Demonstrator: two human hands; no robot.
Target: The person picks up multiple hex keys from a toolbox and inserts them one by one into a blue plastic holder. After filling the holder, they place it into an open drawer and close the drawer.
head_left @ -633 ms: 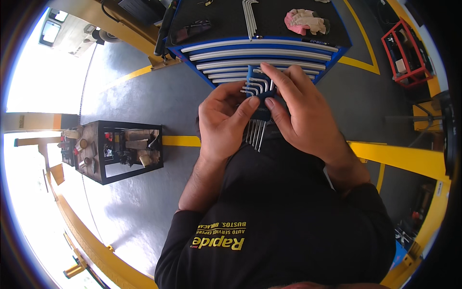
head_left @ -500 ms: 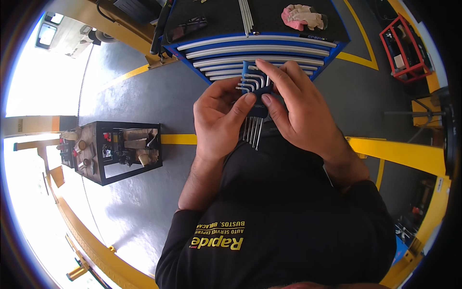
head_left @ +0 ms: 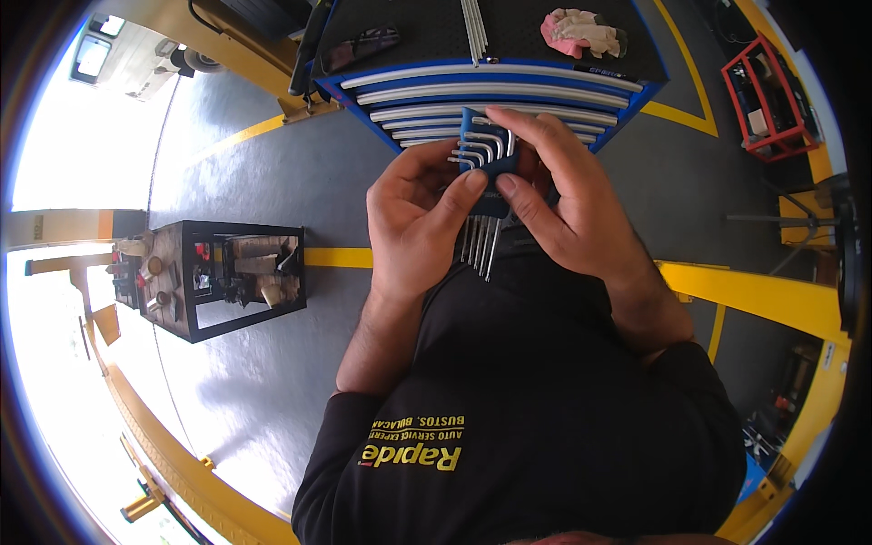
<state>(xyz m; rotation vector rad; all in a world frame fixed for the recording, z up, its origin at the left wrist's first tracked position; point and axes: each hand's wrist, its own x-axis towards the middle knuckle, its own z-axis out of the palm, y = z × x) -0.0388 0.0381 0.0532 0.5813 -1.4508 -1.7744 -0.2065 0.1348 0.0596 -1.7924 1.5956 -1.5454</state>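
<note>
Between both hands, in front of my chest, is a hex key set [head_left: 491, 205] in a blue plastic holder. Bent short ends of several silver keys fan out at the holder's upper left, and their long shafts hang below it. My left hand [head_left: 411, 218] grips the left side, its thumb on the front and its other fingers curled behind. On the right, my right hand [head_left: 574, 204] has its thumb against the holder's face and its index finger reaching to the top edge, by the largest key. The fingers behind the holder are partly hidden.
Ahead stands a blue tool cabinet [head_left: 363, 109] with silver drawer fronts. Silver rods [head_left: 474, 32], a dark cloth [head_left: 368, 45] and pink-and-cream gloves [head_left: 581, 33] lie on its top. A black-framed workbench [head_left: 245, 324] stands left, a red rack [head_left: 772, 100] far right, and a yellow beam [head_left: 754, 292] nearer right.
Both hands keep hold of the hex key set, which has barely shifted. The view has moved slightly, so the cabinet appears a little farther right.
</note>
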